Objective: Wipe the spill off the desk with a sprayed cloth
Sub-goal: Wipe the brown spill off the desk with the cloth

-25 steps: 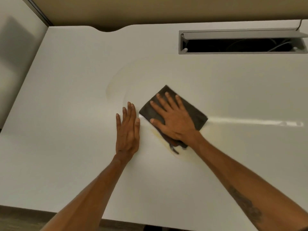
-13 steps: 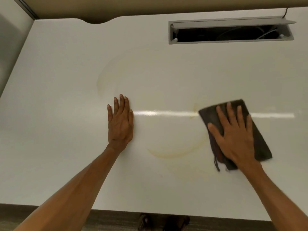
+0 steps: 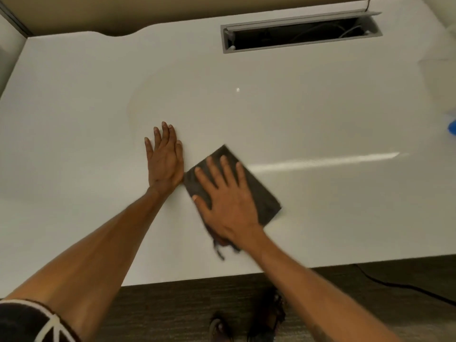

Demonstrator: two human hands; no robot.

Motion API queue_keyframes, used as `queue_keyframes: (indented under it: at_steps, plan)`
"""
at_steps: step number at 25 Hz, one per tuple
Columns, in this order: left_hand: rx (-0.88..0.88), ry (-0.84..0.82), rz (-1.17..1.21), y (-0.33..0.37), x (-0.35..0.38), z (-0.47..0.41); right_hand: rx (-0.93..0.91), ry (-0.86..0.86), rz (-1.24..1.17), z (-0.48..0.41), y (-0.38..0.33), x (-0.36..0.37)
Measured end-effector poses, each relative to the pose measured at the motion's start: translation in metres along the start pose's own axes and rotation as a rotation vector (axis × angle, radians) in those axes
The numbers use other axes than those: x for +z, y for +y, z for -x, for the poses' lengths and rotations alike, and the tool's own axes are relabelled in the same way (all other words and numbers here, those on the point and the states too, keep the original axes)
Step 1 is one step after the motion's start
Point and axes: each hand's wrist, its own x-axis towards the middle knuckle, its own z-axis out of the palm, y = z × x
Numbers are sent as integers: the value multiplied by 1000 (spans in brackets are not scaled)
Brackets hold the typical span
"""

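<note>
A dark grey cloth (image 3: 261,193) lies flat on the white desk (image 3: 320,114), near its front edge. My right hand (image 3: 225,201) presses on the cloth with its fingers spread and straight. My left hand (image 3: 164,159) rests flat on the desk just left of the cloth, palm down. The cloth's left corner touches the heel of that hand. A faint curved smear of the spill (image 3: 134,104) shows on the desk above my left hand.
An open cable slot (image 3: 298,33) with wires inside sits at the back of the desk. A blue object (image 3: 452,128) shows at the right edge. A black cable (image 3: 399,285) runs over the carpet below the desk's front edge.
My right hand slid the cloth from the right back to the left, up against my left hand. The yellowish ring seen near the middle earlier no longer shows. My left hand stayed flat.
</note>
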Motion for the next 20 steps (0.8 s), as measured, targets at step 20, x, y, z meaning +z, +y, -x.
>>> queue_keyframes:
  at_steps: [20]
  plan:
    - [40,39,-78,3,6,4,861,155,173,100,321,-94]
